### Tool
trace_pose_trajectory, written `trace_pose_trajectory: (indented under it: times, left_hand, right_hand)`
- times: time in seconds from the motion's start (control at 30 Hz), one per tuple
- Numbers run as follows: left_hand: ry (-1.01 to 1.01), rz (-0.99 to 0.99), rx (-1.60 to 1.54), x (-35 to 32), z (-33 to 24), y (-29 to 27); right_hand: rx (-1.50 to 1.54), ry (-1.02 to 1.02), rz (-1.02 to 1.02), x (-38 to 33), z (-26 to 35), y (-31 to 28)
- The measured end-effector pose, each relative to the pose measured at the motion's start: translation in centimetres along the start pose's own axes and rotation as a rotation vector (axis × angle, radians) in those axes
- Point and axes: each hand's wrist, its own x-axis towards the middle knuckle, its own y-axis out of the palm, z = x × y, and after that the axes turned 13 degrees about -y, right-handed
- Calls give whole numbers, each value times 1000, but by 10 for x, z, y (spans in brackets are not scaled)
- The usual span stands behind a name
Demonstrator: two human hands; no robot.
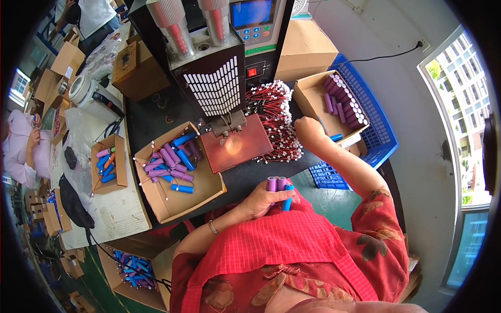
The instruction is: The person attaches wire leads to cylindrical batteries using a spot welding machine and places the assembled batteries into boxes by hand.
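A: Left hand (259, 201) is gripping 3 cells (279, 189) upright by her lap, 2 purple, 1 blue, prob. bundled for welding.

B: Right hand (308, 133) is closing on the red wire leads (274, 117) on the bench (151, 117), fingers curled; can't tell what it's got.

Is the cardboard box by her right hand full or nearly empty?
Partly full: the cardboard box holds one row of purple cells along its far side; the rest shows bare bottom.
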Motion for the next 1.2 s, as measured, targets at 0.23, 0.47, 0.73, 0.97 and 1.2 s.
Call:
trace_pose_trajectory:
  times: [0.23, 0.47, 0.73, 0.97, 1.2]
  left_hand:
    - [33, -55, -186, -20, -5, 5]
    - [255, -238, -217, -35, -24, 6]
    - [584, -390, -54, -40, -38, 12]
    - [715, -701, 320, -53, -55, 7]
    - [768, -796, 405, -63, -69, 1]
  right_hand:
    - [237, 279, -261, -14, -6, -24]
    - [1815, -21, -839, -73, 36, -34]
    - [2006, -146, -746, -71, 93, -25]
    - [681, -504, -1041, -81, 108, -57]
    - [1024, -454, -748, -29, 98, -55]
